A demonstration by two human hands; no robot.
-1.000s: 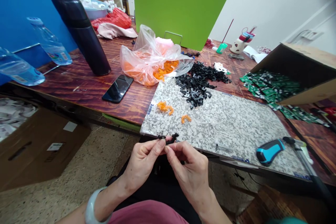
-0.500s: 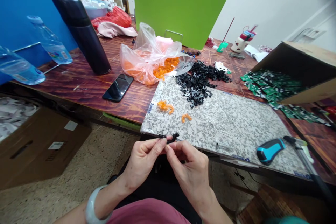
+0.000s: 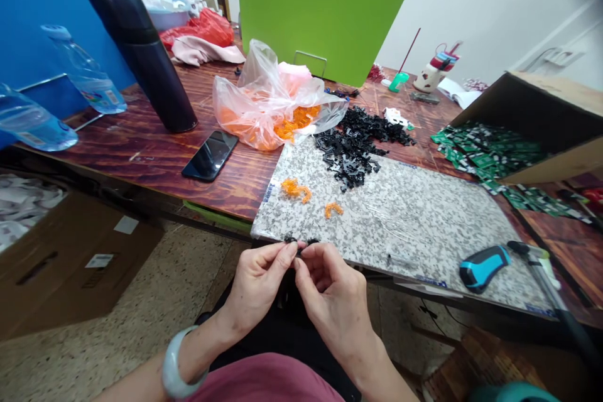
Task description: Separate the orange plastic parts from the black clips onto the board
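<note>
Both hands meet at the front edge of the speckled grey board [image 3: 424, 213]. Thumb and fingers of my left hand [image 3: 261, 276] pinch a small black plastic part [image 3: 291, 240], mostly covered by the fingertips. My right hand [image 3: 332, 289] is closed at the same part, thumb against forefinger; a black end shows just above its fingertips. Beyond the hands, a small clump of orange plastic pieces [image 3: 293, 188] and a single curved orange piece [image 3: 333, 209] lie on the board. Farther back is a heap of similar black parts [image 3: 351, 151].
A clear bag of orange pieces [image 3: 264, 116], a phone [image 3: 210, 156] and a dark flask [image 3: 146, 63] are at the left. On the right are a blue-black handled tool [image 3: 484, 269] and a tipped cardboard box [image 3: 556, 94] spilling green circuit boards [image 3: 490, 151].
My right hand has turned slightly and drawn a little left, and less of the black part shows above the fingers. The view has shifted slightly.
</note>
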